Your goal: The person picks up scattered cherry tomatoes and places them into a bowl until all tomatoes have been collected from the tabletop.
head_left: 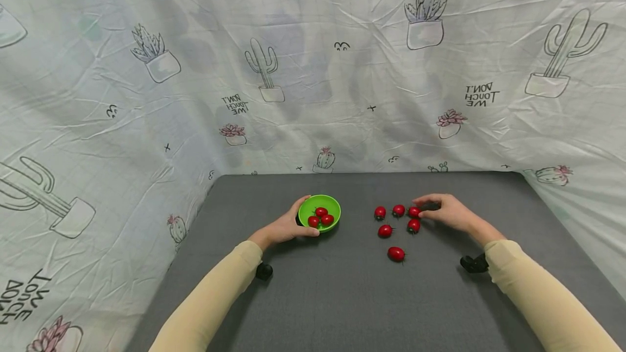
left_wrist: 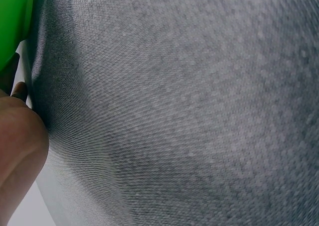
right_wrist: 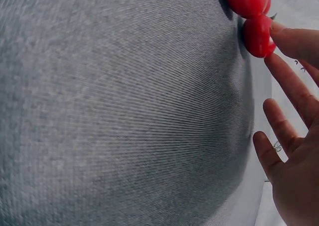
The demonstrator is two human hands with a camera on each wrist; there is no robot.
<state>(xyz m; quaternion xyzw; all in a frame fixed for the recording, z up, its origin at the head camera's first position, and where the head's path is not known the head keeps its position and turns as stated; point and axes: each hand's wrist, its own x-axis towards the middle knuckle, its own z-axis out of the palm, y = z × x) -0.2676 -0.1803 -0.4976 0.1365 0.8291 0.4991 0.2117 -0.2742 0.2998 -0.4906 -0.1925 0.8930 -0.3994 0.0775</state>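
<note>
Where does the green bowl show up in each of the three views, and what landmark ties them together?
Head: the green bowl is near the middle of the width, below mid-height, gripped at its left side by the left hand.
Left wrist: only part shows, in the top left corner, cut off by the frame.
Right wrist: not in it.
Shared landmark: the gray tabletop, visible in all three.

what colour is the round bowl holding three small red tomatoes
The round, smooth bowl is bright green, seen best in the head view.
</note>
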